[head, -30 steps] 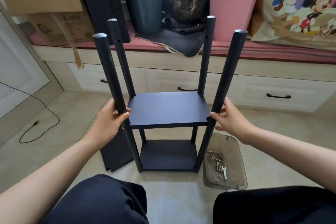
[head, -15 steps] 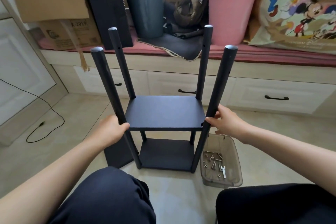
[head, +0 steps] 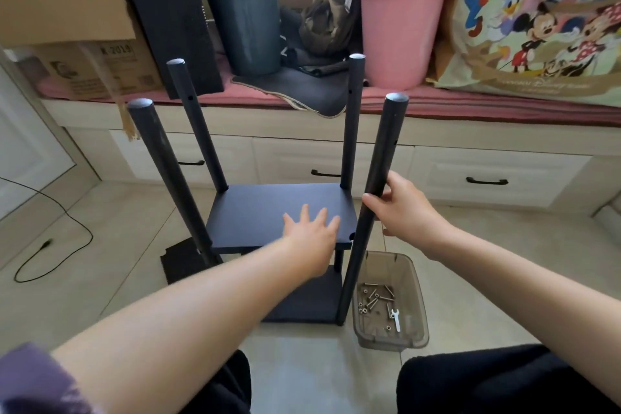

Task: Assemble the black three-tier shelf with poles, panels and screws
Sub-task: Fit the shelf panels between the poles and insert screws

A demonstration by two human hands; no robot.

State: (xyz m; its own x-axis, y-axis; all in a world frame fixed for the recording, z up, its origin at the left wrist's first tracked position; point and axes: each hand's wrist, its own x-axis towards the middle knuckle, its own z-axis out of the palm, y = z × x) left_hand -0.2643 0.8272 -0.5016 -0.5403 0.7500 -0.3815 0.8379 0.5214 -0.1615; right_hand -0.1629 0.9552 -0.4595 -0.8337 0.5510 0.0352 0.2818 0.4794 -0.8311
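Note:
The black shelf frame stands upright on the floor in front of me, with a middle panel [head: 268, 212] and a bottom panel [head: 309, 299] fixed between several poles. My right hand [head: 406, 208] grips the near right pole [head: 383, 158] just above the middle panel. My left hand [head: 311, 232] hovers flat with spread fingers over the middle panel's near edge and holds nothing. The near left pole [head: 161, 161] stands free. A loose black panel [head: 184, 260] lies on the floor behind the frame at the left. Another black panel [head: 168, 10] leans on the bench.
A clear plastic bin [head: 391, 334] with screws [head: 373, 296] and a small white wrench [head: 396, 319] sits right of the frame. Behind are a drawer bench [head: 470, 144], a pink bucket [head: 400, 33], a dark bin [head: 245, 27] and a cardboard box [head: 67, 10]. A cable [head: 57, 252] lies at left.
My left hand has let go of the near left pole and moved right over the middle panel. My right hand has slid a little higher on the near right pole.

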